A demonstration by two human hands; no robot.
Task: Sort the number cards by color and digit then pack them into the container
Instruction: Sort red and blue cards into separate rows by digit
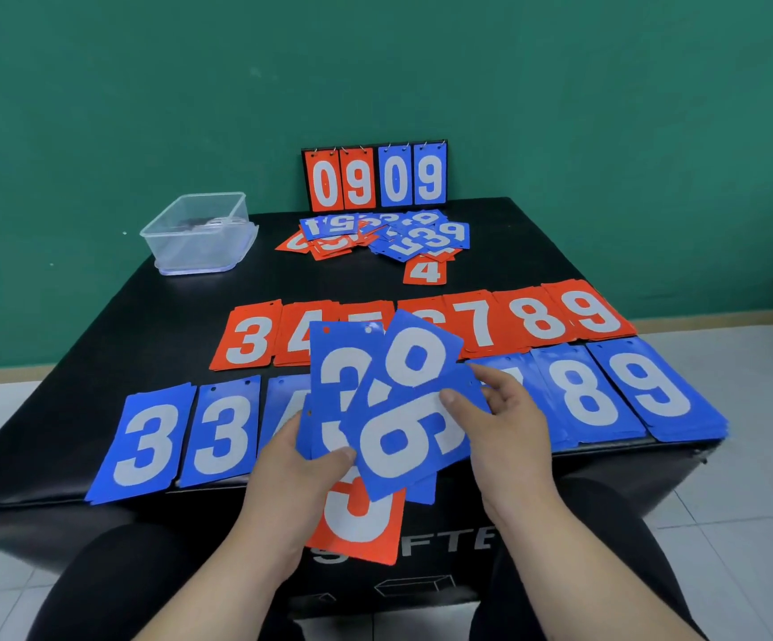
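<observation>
My left hand [303, 474] grips a fanned bunch of number cards [343, 386], mostly blue with one red card [357, 520] hanging below. My right hand [505, 418] pinches the top blue card [403, 432], which is tilted and shows a 6 or 9. On the black table [209, 298] lies a row of red card piles [537, 316] from 3 to 9. In front of it runs a row of blue piles [625, 390], partly hidden by the held cards. An unsorted heap of cards [389, 235] lies at the back. The clear plastic container [197, 231] stands at the back left.
A flip scoreboard [375, 178] showing 09 09 stands against the green wall behind the heap. A single red 4 card [425, 271] lies just in front of the heap. My knees sit below the table's front edge.
</observation>
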